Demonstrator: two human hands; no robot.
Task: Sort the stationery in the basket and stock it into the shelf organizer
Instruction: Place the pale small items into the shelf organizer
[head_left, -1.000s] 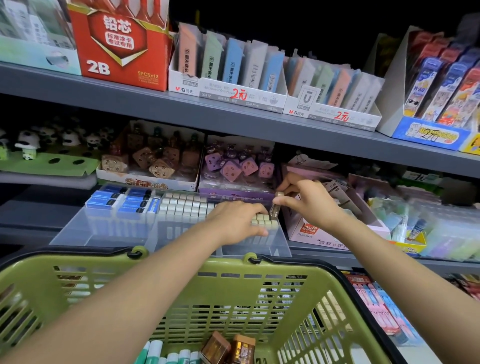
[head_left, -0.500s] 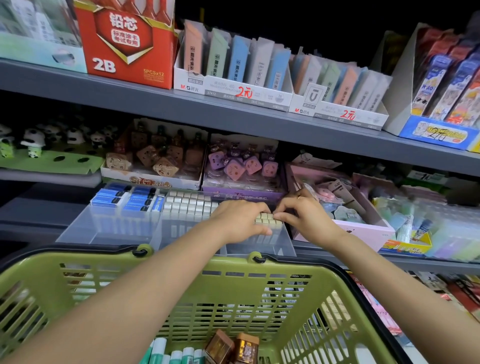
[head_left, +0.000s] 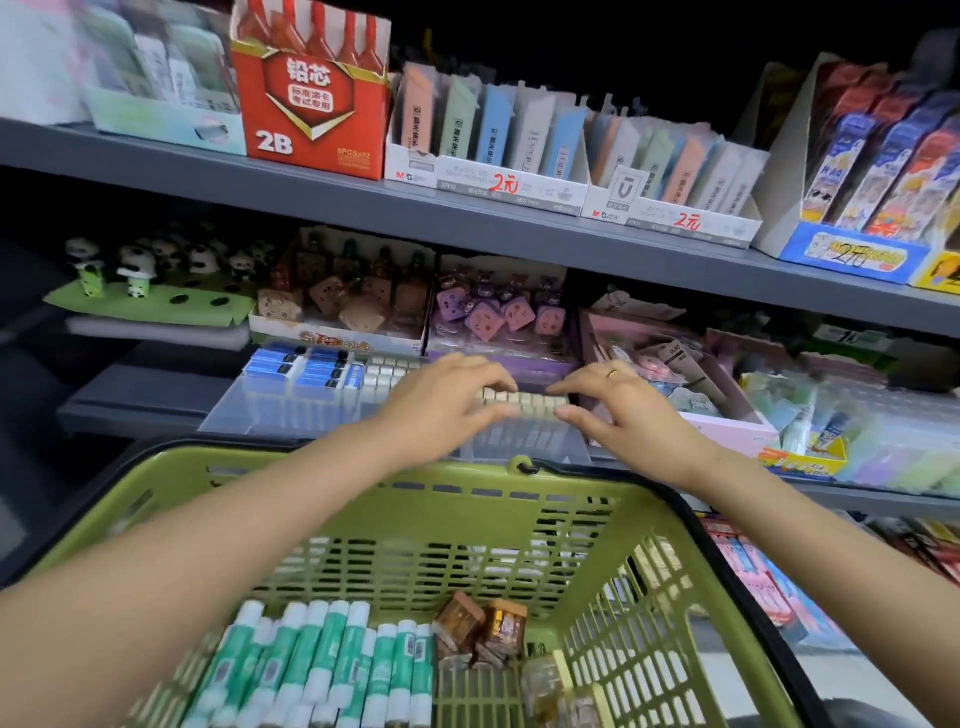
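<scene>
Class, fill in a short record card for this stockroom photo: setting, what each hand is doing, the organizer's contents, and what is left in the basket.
setting: shop shelving with a green basket in front
left hand: fingers spread, resting on the small cream erasers
right hand: fingers spread over the same row, ring on one finger
clear organizer: blue-wrapped erasers at left, cream ones at right
basket contents: green-and-white glue sticks, small brown boxes

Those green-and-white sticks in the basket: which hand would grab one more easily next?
Probably the left hand. The sticks lie on the left of the basket, beneath the left forearm. The right hand would have to cross over. Both hands appear empty.
</scene>
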